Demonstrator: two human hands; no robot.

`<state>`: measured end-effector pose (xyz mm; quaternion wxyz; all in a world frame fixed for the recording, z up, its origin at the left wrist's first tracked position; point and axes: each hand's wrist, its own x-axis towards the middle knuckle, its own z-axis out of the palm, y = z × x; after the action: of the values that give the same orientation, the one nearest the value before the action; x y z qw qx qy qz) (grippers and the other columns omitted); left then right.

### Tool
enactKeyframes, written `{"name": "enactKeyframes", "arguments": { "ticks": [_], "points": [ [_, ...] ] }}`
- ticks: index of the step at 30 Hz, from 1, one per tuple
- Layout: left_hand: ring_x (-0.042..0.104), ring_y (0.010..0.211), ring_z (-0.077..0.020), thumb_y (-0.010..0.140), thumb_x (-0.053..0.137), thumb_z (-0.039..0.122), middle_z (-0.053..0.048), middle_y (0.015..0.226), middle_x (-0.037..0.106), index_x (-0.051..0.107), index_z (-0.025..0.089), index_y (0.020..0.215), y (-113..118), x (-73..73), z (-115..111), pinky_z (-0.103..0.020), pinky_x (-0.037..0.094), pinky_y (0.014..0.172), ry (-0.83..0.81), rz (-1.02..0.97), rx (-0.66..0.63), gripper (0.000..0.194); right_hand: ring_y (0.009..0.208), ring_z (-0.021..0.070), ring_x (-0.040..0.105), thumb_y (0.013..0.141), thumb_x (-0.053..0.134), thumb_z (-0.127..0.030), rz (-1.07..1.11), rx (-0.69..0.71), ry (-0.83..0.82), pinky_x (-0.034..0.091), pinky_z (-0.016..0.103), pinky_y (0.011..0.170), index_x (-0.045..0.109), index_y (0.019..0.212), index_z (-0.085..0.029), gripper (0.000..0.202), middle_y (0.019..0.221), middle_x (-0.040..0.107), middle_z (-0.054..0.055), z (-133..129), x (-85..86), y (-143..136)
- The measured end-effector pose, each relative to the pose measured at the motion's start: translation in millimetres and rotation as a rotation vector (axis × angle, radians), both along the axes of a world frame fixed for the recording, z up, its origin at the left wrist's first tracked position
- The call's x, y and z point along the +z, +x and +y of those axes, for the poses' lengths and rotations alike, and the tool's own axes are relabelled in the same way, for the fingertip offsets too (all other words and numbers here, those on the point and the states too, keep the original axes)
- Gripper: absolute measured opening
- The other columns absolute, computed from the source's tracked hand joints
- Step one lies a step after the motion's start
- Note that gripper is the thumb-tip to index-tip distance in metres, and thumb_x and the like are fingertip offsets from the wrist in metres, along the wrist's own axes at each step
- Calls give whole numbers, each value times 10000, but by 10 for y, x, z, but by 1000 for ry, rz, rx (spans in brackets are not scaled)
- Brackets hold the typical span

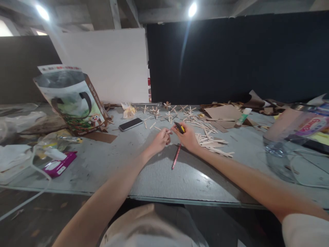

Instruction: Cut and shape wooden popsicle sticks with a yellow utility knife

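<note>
My right hand (pixel 187 136) is closed round a black and yellow utility knife (pixel 179 128), held over the middle of the table. Close beside it, my left hand (pixel 160 140) pinches a small pale wooden stick (pixel 169 131), most of it hidden by the fingers. Below the hands a red pencil (pixel 176 157) lies on the grey tabletop. Flat wooden sticks (pixel 214 144) are heaped just right of my right hand. Beyond both hands stand several small crossed-stick pieces (pixel 169 116).
Left of the hands lies a phone (pixel 131 124), with a large printed bag (pixel 74 103) behind it. A purple and white device (pixel 60 164) sits at the left. Cardboard sheets (pixel 222 112), a glue stick (pixel 243 116) and a clear plastic container (pixel 279 140) are on the right.
</note>
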<state>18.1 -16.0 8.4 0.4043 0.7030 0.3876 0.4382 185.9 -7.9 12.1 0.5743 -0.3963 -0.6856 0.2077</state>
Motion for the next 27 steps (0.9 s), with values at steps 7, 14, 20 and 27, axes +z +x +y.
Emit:
{"name": "enactKeyframes", "arguments": {
  "ticks": [7, 14, 20, 27],
  "points": [
    [496, 559, -144, 987, 410, 248, 64, 593, 513, 505, 222, 916, -26, 21, -40, -268, 373, 606, 52, 72, 5, 122, 792, 226, 635, 892, 642, -593, -135, 33, 34, 475, 336, 747, 725, 900, -210, 392, 874, 740, 65, -3, -46, -22],
    [493, 576, -141, 1012, 396, 322, 59, 610, 523, 499, 223, 900, -32, 14, -82, -271, 377, 621, 79, 138, 29, 182, 805, 230, 640, 937, 630, -575, -209, 18, 70, 473, 328, 747, 724, 931, -218, 369, 890, 732, 69, 36, -102, 15],
    [485, 562, -146, 1018, 385, 309, 60, 600, 522, 491, 228, 924, -26, 8, -79, -278, 377, 620, 91, 160, 44, 164, 877, 253, 669, 985, 574, -542, -274, 18, 78, 487, 344, 800, 713, 967, -233, 339, 942, 741, 86, 57, -141, 22],
    [497, 579, -151, 1029, 404, 333, 57, 616, 525, 425, 245, 877, -38, -50, -46, -287, 382, 640, 144, 179, 43, 176, 907, 262, 683, 974, 569, -498, -256, 9, 44, 495, 350, 817, 704, 970, -227, 303, 961, 753, 96, 33, -136, -23]
  ]
}}
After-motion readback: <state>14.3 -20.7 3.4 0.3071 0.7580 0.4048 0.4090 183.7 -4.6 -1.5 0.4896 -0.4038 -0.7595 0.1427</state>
